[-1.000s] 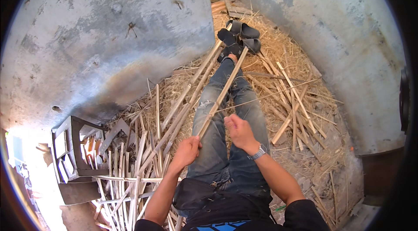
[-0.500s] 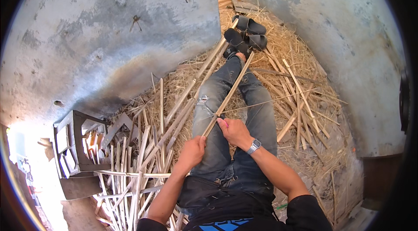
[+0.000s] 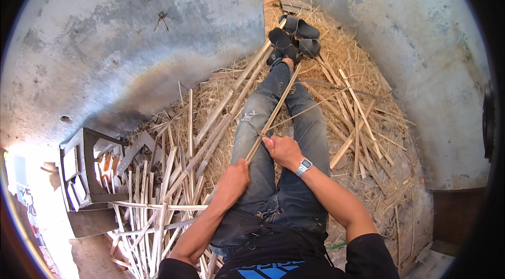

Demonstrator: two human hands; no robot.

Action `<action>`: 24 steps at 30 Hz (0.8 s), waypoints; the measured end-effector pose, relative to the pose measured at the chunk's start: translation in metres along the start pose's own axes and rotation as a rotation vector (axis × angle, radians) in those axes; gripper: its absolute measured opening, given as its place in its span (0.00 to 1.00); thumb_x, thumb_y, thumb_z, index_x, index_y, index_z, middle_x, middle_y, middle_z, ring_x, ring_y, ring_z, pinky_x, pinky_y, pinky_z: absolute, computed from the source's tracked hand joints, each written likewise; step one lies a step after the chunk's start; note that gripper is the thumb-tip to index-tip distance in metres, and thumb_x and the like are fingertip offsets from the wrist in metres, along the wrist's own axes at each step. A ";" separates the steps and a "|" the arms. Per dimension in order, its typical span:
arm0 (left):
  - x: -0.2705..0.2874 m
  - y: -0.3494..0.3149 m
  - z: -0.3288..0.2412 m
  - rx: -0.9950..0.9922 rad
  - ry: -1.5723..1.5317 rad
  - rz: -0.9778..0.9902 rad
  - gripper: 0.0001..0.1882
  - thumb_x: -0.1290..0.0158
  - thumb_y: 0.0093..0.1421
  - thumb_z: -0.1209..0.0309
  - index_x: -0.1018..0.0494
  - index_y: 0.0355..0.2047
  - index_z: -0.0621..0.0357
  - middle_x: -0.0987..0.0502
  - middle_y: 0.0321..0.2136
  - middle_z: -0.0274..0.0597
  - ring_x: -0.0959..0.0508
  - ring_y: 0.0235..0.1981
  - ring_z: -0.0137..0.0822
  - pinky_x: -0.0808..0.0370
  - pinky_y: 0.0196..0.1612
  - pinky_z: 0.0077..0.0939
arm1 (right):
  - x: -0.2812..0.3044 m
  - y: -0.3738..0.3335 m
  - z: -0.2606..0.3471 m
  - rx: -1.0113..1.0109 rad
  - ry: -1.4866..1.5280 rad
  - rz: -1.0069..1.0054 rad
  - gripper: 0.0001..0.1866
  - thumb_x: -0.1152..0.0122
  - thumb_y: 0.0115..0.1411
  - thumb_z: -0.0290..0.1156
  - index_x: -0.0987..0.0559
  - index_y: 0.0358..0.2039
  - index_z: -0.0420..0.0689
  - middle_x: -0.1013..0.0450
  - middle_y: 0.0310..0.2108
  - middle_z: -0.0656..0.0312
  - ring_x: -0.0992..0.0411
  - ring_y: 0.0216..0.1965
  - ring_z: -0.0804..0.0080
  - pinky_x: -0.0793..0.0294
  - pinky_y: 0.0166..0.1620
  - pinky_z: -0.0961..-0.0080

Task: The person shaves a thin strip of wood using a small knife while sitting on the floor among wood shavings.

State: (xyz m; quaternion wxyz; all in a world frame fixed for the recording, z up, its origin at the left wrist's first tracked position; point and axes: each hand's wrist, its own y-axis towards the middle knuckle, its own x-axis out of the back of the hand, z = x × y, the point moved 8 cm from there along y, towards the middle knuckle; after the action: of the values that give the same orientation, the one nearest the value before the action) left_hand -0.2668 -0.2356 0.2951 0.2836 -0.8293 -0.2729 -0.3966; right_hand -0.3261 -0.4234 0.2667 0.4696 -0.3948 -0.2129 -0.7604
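I sit on the ground with my legs in blue jeans stretched out ahead. A long thin bamboo strip lies along my left leg, reaching toward my dark sandals. My left hand grips the strip's near end on my thigh. My right hand, with a watch on its wrist, closes on the same strip a little farther up. Whether a tool is in that hand is hidden.
Straw and split bamboo strips cover the ground to the right. A pile of pale strips lies at my left, next to a small wooden frame. Grey plastered walls close in on both sides.
Both hands have slid nearer along the strip toward my lap, and the view has tilted down a little. The strip still lies along my left leg.
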 end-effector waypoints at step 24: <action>0.005 -0.009 0.032 0.074 -0.001 -0.058 0.17 0.55 0.76 0.57 0.26 0.40 0.59 0.20 0.27 0.68 0.20 0.32 0.71 0.24 0.37 0.64 | 0.083 0.001 0.037 0.399 0.142 -0.427 0.17 0.26 0.56 0.34 0.28 0.29 0.40 0.26 0.34 0.55 0.28 0.34 0.54 0.27 0.39 0.62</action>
State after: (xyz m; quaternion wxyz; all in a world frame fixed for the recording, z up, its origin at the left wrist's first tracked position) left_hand -0.2546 -0.2067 0.2846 0.3024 -0.8102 -0.3114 -0.3939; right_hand -0.3306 -0.4436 0.3550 0.3812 -0.1868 -0.4029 -0.8109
